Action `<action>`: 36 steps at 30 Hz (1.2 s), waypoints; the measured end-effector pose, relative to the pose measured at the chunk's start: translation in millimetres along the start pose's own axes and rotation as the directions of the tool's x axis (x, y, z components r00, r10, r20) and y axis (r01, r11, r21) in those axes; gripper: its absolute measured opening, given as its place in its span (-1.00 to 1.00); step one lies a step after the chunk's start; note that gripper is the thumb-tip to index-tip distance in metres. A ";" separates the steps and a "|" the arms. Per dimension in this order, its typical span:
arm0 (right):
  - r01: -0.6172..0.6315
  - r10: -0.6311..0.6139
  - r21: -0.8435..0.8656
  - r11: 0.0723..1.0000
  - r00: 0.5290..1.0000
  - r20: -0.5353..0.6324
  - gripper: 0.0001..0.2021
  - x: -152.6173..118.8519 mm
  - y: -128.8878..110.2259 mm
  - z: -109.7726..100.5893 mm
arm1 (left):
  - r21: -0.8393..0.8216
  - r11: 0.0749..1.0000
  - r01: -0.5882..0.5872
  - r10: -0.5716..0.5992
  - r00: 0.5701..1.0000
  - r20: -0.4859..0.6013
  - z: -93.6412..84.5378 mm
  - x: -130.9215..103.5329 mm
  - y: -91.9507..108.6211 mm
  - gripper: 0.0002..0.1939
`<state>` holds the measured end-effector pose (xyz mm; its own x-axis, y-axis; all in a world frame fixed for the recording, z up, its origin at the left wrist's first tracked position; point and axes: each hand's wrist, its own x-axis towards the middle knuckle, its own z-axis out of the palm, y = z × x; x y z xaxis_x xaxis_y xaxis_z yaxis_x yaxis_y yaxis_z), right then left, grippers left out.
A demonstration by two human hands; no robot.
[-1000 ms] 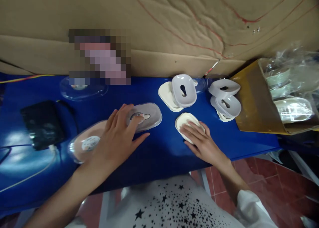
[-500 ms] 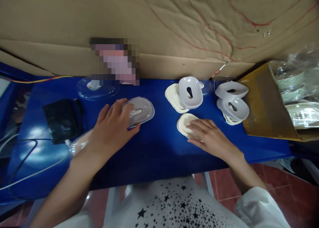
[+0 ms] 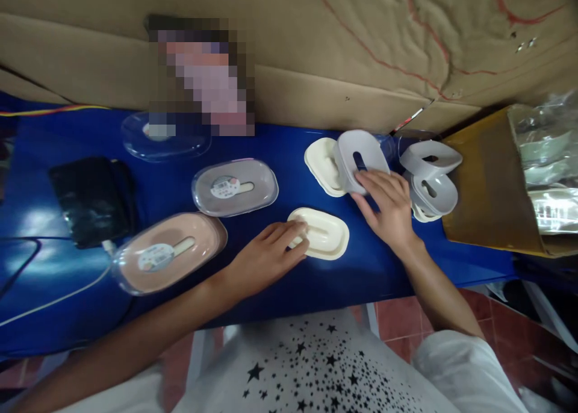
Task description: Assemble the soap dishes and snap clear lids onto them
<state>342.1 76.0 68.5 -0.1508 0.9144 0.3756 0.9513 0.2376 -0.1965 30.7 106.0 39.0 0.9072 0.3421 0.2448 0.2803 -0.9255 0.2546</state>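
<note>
Right hand [image 3: 391, 211] pinches the near wall of the grey slotted dish [image 3: 373, 151], right of centre in the frame; left hand [image 3: 257, 259] touches the left end of the cream tray [image 3: 333, 238] near centre, grip unclear. Both pieces look light, stiff, slightly slippery (plastic, presumably); rim holds suit them. Blue tabletop [image 3: 293, 289] is glossy; cardboard box [image 3: 483, 184] stands at right, red tiled floor [image 3: 401, 319] lower right.
</note>
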 end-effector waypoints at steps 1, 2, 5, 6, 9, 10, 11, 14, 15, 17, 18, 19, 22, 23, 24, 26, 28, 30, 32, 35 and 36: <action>0.063 -0.061 0.061 0.996 0.998 -0.024 -0.56 -11.8 -2.9 -4.6 | -0.014 1.000 0.015 -0.016 1.000 -0.027 -3.0 -7.0 -4.8 -0.74; 0.119 -0.117 0.124 0.985 0.993 -0.025 -0.48 -23.8 -7.5 -9.3 | -0.029 0.999 0.037 -0.039 0.998 -0.051 -5.7 -13.1 -8.9 -0.64; 0.219 -0.245 0.271 0.937 0.967 0.064 -0.26 -55.4 -28.8 -18.3 | -0.116 0.985 0.128 -0.142 0.983 -0.120 -9.4 -23.6 -16.8 -0.35; 0.237 -0.277 0.302 0.923 0.956 0.098 -0.22 -63.2 -36.4 -18.5 | -0.159 0.977 0.145 -0.167 0.977 -0.130 -9.1 -24.7 -18.0 -0.28; 0.263 -0.337 0.362 0.894 0.928 0.159 -0.21 -77.6 -52.6 -12.4 | -0.249 0.962 0.113 -0.140 0.986 -0.091 -6.8 -24.4 -19.6 -0.20; 0.262 -0.345 0.375 0.889 0.923 0.172 -0.22 -79.7 -54.7 -9.7 | -0.260 0.961 0.094 -0.114 0.991 -0.064 -6.3 -24.1 -19.9 -0.21; 0.260 -0.351 0.387 0.885 0.918 0.185 -0.23 -80.7 -55.2 -7.6 | -0.269 0.960 0.079 -0.094 0.995 -0.040 -5.9 -24.2 -20.1 -0.24; 0.244 -0.364 0.423 0.873 0.902 0.232 -0.28 -78.2 -50.7 -5.8 | -0.299 0.951 0.076 -0.085 0.996 -0.020 -5.5 -25.6 -20.4 -0.32; 0.235 -0.368 0.438 0.868 0.895 0.250 -0.29 -76.2 -48.3 -6.4 | -0.306 0.948 0.081 -0.093 0.995 -0.025 -5.4 -26.2 -20.2 -0.34; 0.220 -0.377 0.469 0.855 0.885 0.274 -0.31 -71.1 -44.0 -7.3 | -0.316 0.944 0.091 -0.110 0.993 -0.042 -4.7 -26.6 -19.2 -0.37; 0.213 -0.378 0.481 0.850 0.884 0.276 -0.34 -68.4 -42.3 -6.8 | -0.320 0.943 0.095 -0.117 0.992 -0.051 -4.2 -26.3 -18.5 -0.40; 0.212 -0.377 0.488 0.847 0.886 0.270 -0.39 -65.9 -41.1 -5.5 | -0.325 0.941 0.094 -0.119 0.991 -0.057 -3.6 -25.7 -17.8 -0.45; 0.239 -0.366 0.452 0.859 0.905 0.218 -0.52 -59.9 -40.8 2.9 | -0.331 0.940 0.082 -0.109 0.992 -0.063 -2.1 -22.9 -15.8 -0.65; 0.255 -0.367 0.428 0.867 0.908 0.202 -0.54 -58.6 -41.8 6.3 | -0.323 0.943 0.082 -0.107 0.992 -0.061 -1.8 -21.7 -15.3 -0.70; 0.270 -0.372 0.407 0.872 0.907 0.195 -0.56 -57.4 -43.1 9.3 | -0.307 0.948 0.084 -0.107 0.993 -0.058 -1.7 -20.5 -14.9 -0.74; 0.284 -0.381 0.384 0.879 0.901 0.205 -0.59 -54.7 -45.4 12.6 | -0.259 0.961 0.095 -0.112 0.992 -0.051 -1.4 -18.0 -13.7 -0.76; 0.290 -0.398 0.395 0.872 0.889 0.227 -0.59 -49.3 -44.0 11.5 | -0.208 0.971 0.119 -0.131 0.990 -0.046 0.2 -15.4 -12.1 -0.74; 0.295 -0.407 0.407 0.865 0.886 0.224 -0.57 -38.8 -35.1 6.8 | -0.180 0.973 0.147 -0.159 0.986 -0.055 3.7 -13.1 -10.5 -0.72; 0.245 -0.321 0.343 0.907 0.928 0.187 -0.54 -22.6 -17.6 1.1 | -0.180 0.969 0.167 -0.183 0.981 -0.072 7.9 -11.0 -9.6 -0.73; -0.034 0.026 0.054 0.998 0.992 0.127 -0.48 5.2 16.8 -2.8 | -0.203 0.964 0.169 -0.194 0.975 -0.111 10.7 -9.1 -9.2 -0.73; -0.118 0.123 -0.041 0.992 0.983 0.137 -0.45 12.7 27.0 -2.0 | -0.212 0.964 0.162 -0.191 0.974 -0.125 10.0 -8.9 -9.1 -0.73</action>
<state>366.4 93.4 69.8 -0.0683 0.9728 0.2215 0.9727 0.1143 -0.2018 23.1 109.8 25.1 0.7907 0.5299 0.3065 0.3503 -0.8023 0.4833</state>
